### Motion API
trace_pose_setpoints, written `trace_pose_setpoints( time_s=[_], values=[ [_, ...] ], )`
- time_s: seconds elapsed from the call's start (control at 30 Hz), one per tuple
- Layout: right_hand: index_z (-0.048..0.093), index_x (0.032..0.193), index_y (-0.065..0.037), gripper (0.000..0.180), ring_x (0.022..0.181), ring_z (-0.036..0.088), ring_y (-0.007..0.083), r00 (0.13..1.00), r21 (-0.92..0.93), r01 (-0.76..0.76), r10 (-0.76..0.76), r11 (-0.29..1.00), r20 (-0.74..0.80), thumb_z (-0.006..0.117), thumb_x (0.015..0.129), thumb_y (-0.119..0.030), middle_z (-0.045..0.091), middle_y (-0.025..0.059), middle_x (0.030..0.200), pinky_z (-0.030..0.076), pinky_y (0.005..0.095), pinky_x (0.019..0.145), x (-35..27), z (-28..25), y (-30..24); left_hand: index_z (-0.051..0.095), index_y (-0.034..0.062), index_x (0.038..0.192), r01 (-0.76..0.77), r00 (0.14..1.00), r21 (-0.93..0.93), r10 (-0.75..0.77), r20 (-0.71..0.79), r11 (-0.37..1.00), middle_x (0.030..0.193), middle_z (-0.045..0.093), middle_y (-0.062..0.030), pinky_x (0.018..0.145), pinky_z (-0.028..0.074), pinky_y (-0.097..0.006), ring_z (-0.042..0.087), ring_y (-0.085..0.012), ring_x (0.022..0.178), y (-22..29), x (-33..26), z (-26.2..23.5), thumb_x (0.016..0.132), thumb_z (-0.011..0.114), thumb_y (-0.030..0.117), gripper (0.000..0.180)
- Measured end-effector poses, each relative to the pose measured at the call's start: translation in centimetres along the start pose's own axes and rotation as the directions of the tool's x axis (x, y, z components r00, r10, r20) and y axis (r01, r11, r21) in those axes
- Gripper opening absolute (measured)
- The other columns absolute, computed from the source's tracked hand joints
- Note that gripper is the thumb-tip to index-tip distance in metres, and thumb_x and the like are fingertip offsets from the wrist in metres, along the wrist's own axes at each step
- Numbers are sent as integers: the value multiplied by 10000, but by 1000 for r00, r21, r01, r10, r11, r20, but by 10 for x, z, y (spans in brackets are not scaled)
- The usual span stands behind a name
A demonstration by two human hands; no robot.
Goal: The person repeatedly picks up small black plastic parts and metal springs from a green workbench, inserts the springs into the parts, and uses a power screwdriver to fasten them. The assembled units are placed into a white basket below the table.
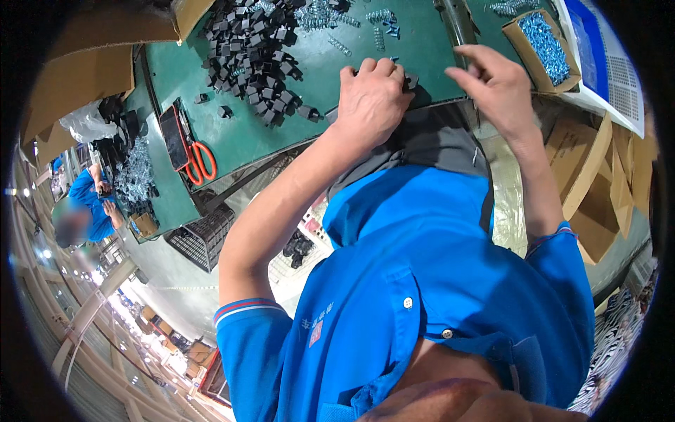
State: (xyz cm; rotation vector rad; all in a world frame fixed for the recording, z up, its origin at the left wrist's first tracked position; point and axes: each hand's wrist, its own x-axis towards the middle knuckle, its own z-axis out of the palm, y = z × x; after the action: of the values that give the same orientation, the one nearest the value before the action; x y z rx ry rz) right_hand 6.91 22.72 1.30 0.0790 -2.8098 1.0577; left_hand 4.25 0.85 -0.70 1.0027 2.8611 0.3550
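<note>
My left hand (370,98) is closed around a small black plastic part (410,81) at the near edge of the green table (232,144); only a corner of the part shows past my fingers. My right hand (494,86) hovers just to its right, fingers bent, thumb and forefinger close together; whether it pinches anything is hidden. A heap of black plastic parts (249,49) lies to the left of my left hand. Loose metal springs (330,17) are scattered beyond it.
Orange-handled scissors (201,160) and a dark phone (172,137) lie at the table's left end. A cardboard box of springs (543,46) stands at the right by a blue and white tray (605,63). Another person in blue (88,204) works farther left. Cardboard boxes (590,183) sit beside me.
</note>
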Motion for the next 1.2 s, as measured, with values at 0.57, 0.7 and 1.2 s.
trace_pose_setpoints(
  time_s=[0.57,0.7,1.2],
  values=[
    [508,1261,45,823,947,673,412,950,-419,-236,298,877,90,689,700,-529,682,274,1008,526,478,812,44,25,41,670,57,1017,-28,997,-3,28,73,1000,1010,610,-71,829,414,-473,577,-287,1024,-6,-4,0,823,695,325,332],
    [564,1279,4,679,1009,669,319,989,-157,-145,142,977,-29,703,725,-363,679,204,1121,512,378,875,31,23,74,694,58,954,-24,985,155,-3,171,988,1016,614,-68,807,415,-478,585,-275,1011,9,8,-4,831,683,296,269],
    [619,882,52,130,661,602,150,900,813,318,113,487,-420,591,829,-64,632,97,760,479,272,626,49,0,-61,700,78,992,1,999,63,-3,43,998,1005,597,-57,864,366,-452,556,-256,1010,2,2,8,826,699,290,269]
  ],
)
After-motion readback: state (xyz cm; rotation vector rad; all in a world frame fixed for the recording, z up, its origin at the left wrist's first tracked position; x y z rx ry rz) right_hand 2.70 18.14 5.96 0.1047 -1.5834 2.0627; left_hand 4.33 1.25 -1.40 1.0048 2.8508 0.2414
